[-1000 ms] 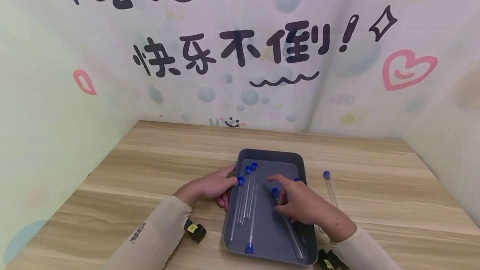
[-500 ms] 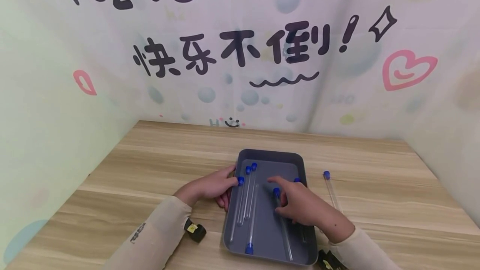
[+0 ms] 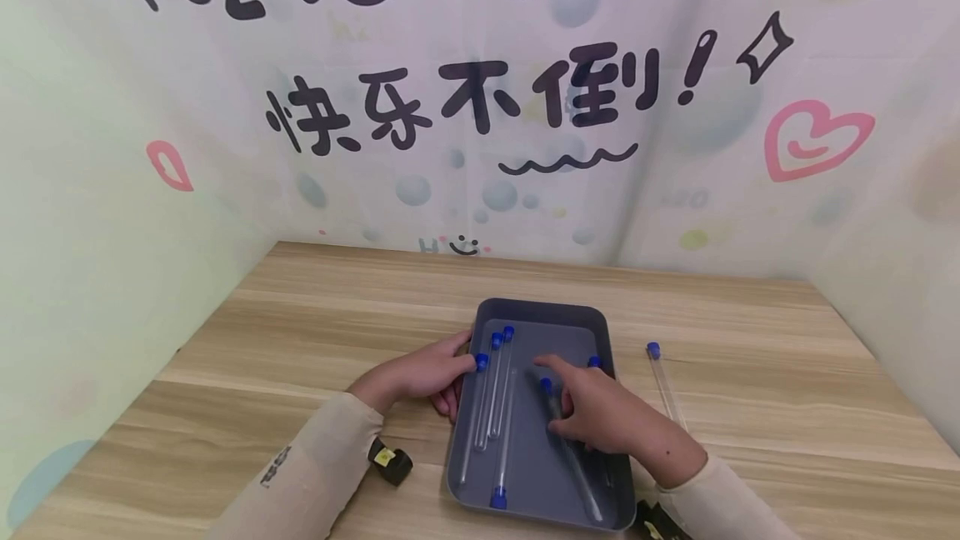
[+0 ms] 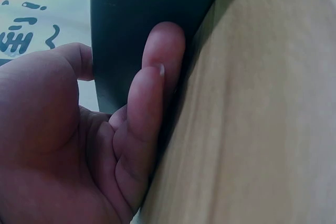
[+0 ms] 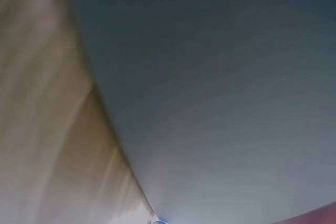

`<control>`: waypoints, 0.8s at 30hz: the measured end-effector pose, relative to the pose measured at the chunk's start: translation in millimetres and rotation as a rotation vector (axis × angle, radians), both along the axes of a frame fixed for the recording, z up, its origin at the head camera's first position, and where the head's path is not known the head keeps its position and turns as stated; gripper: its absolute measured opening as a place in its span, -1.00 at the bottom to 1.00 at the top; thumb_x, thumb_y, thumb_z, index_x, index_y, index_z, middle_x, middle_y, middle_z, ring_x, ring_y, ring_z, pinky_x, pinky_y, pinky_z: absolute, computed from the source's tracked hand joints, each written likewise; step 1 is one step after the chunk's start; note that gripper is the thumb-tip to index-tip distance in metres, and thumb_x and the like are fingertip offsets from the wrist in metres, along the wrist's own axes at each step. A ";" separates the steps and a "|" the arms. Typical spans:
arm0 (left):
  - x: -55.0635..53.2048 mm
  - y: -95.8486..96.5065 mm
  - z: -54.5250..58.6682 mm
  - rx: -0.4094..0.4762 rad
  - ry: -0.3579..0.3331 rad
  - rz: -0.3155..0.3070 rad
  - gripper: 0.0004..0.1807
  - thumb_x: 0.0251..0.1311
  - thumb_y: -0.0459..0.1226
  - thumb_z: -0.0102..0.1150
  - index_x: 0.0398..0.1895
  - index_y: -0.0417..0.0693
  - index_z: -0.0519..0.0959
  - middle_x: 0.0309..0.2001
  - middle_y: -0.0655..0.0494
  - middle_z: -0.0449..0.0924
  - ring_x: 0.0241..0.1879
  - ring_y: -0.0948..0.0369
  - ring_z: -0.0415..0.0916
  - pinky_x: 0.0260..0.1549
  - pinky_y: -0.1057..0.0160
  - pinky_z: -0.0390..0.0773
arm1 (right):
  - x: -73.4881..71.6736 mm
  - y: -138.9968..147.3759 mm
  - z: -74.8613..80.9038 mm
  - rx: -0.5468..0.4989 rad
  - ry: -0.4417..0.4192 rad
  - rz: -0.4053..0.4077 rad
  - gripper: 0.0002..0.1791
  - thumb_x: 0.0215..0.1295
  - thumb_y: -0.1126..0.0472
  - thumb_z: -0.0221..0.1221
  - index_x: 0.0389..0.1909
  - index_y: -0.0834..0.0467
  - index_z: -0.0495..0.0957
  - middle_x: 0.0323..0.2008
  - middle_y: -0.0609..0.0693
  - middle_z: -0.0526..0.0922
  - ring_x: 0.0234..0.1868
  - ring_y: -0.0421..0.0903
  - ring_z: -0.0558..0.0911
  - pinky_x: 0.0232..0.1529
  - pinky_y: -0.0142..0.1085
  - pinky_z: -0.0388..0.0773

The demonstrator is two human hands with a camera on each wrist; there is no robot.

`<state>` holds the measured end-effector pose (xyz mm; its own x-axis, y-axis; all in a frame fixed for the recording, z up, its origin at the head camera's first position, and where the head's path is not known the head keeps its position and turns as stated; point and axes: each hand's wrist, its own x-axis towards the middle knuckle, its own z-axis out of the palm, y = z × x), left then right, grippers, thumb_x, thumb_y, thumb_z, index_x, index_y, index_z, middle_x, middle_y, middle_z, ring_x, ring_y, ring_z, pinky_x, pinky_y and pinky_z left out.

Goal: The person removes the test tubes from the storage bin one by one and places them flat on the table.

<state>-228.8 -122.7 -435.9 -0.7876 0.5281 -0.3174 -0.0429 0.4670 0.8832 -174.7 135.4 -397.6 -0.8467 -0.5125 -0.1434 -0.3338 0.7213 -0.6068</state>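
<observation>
A grey rectangular tray (image 3: 540, 314) stands on the table with capped test tubes inside. My left hand (image 3: 420, 369) grips its left side, thumb over the rim beside a blue cap (image 3: 482, 362), fingers against the outer wall (image 4: 123, 19) in the left wrist view. My right hand (image 3: 600, 407) is over the tray's right half, index finger stretched and thumb apart from it. A clear test tube (image 3: 577, 473) with a blue cap slants under this hand, close to the thumb tip. Another blue-capped tube (image 3: 594, 362) is mostly hidden behind the right hand.
Several clear tubes (image 3: 495, 407) lie side by side along the tray's left; one has its blue cap (image 3: 498, 497) at the near end. Outside the tray to the right, a capped tube (image 3: 660, 373) rests on the wooden table (image 3: 337, 290). A printed cloth (image 3: 465, 190) hangs behind.
The slanted tube's near end swings left, then back right, and its cap shifts slightly. My right hand hardly moves and my left hand stays in place.
</observation>
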 end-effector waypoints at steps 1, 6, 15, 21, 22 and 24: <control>0.0 0.1 0.3 -0.001 -0.001 0.001 -0.29 0.35 -0.15 -0.20 0.53 0.09 -0.13 -0.66 -0.09 0.60 -0.73 0.14 0.58 -0.74 0.27 0.56 | 0.2 0.0 -0.3 0.002 0.000 0.004 -0.13 0.04 0.35 0.32 0.40 0.13 0.16 -0.56 -0.04 0.51 -0.75 -0.18 0.51 -0.76 -0.36 0.47; 0.0 0.5 1.0 -0.003 -0.003 -0.002 -0.30 0.36 -0.14 -0.20 0.52 0.10 -0.14 -0.66 -0.09 0.60 -0.73 0.15 0.58 -0.74 0.28 0.56 | 1.0 0.2 -1.5 0.007 0.003 0.015 -0.10 0.02 0.35 0.32 0.42 0.12 0.13 -0.59 -0.07 0.52 -0.76 -0.18 0.50 -0.77 -0.37 0.47; -0.2 0.0 0.6 -0.006 -0.003 -0.003 -0.30 0.37 -0.14 -0.20 0.53 0.11 -0.15 -0.65 -0.09 0.59 -0.72 0.14 0.58 -0.73 0.25 0.58 | 1.7 0.2 -1.1 -0.002 0.007 0.030 -0.08 0.03 0.38 0.30 0.43 0.12 0.10 -0.61 -0.07 0.51 -0.78 -0.19 0.50 -0.78 -0.37 0.47; -0.4 -0.2 0.1 -0.001 -0.004 -0.005 -0.30 0.38 -0.16 -0.21 0.53 0.10 -0.15 -0.66 -0.09 0.58 -0.72 0.14 0.58 -0.73 0.24 0.58 | 1.5 1.2 -0.3 -0.021 0.026 0.042 -0.06 0.03 0.38 0.28 0.45 0.13 0.06 -0.59 -0.09 0.52 -0.77 -0.21 0.51 -0.77 -0.38 0.48; -0.5 -0.1 0.1 -0.001 -0.005 -0.006 -0.31 0.38 -0.16 -0.21 0.53 0.10 -0.15 -0.66 -0.09 0.58 -0.72 0.14 0.58 -0.73 0.24 0.58 | 1.4 1.2 0.1 -0.025 0.027 0.040 -0.06 0.03 0.38 0.28 0.45 0.13 0.05 -0.59 -0.09 0.52 -0.77 -0.21 0.51 -0.77 -0.38 0.48; -0.9 -0.2 -0.5 0.000 -0.005 -0.007 -0.30 0.38 -0.16 -0.21 0.53 0.11 -0.15 -0.66 -0.09 0.58 -0.72 0.14 0.58 -0.72 0.24 0.58 | 1.3 1.2 1.0 -0.034 0.026 0.029 -0.06 0.03 0.38 0.28 0.45 0.11 0.04 -0.57 -0.08 0.53 -0.75 -0.21 0.52 -0.76 -0.37 0.49</control>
<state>-229.7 -122.9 -436.4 -0.7823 0.5338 -0.3210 -0.0435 0.4673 0.8830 -173.4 136.7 -396.6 -0.8344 -0.5413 -0.1034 -0.3708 0.6903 -0.6214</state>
